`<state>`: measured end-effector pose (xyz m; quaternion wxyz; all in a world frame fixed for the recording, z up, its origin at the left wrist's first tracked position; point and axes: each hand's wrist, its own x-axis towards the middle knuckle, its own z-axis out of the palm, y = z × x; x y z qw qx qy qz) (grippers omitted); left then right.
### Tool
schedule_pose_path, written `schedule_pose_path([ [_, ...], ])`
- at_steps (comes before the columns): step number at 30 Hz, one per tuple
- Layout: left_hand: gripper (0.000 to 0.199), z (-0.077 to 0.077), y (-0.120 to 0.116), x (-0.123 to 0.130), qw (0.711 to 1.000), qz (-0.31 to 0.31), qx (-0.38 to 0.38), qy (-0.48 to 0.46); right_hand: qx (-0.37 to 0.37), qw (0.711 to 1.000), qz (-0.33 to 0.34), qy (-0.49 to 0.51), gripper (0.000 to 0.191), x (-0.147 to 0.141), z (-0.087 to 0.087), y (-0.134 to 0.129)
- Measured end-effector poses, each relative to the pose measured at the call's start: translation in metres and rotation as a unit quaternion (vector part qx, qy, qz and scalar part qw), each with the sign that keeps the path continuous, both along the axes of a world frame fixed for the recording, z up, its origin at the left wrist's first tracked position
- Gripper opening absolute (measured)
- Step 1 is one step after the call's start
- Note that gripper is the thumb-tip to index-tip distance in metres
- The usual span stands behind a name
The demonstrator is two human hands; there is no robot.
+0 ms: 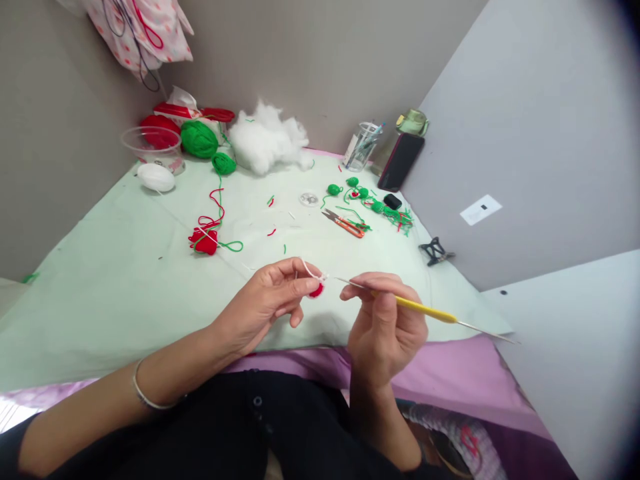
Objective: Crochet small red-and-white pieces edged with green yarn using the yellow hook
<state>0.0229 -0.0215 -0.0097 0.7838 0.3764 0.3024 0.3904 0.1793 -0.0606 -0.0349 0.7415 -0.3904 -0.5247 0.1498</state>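
Observation:
My left hand (275,293) pinches a small round crochet piece (316,290), red with a white edge, between thumb and index finger. White yarn (307,267) loops over that index finger and trails back to a white yarn ball (155,177) at the left. In my right hand (387,320) is a crochet hook (425,309) with a yellow handle, its thin metal tip pointing left. A small gap separates the tip from the white stitches at the edge of the piece.
Orange-handled snips (345,223) lie beyond my hands, near green crocheted balls (377,206). A red yarn bundle (205,241) sits left. Behind are white stuffing (267,139), green yarn (199,139), a plastic cup (363,147) and a leaning phone (401,162). A black stand (436,251) is right.

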Motion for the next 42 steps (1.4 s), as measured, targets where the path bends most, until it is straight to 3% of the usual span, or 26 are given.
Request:
schedule_pose_path([
  [8, 0.014, -0.0004, 0.0004, 0.0007, 1.000, 0.001, 0.006, -0.001, 0.005, 0.998, 0.004, -0.065, 0.019, -0.0030, -0.0039, -0.0002],
  [42, 0.018, -0.0020, -0.0005, -0.0004, 1.000, -0.013, 0.005, -0.012, 0.024, 0.999, 0.010, -0.045, 0.020, -0.0083, -0.0045, -0.0014],
])
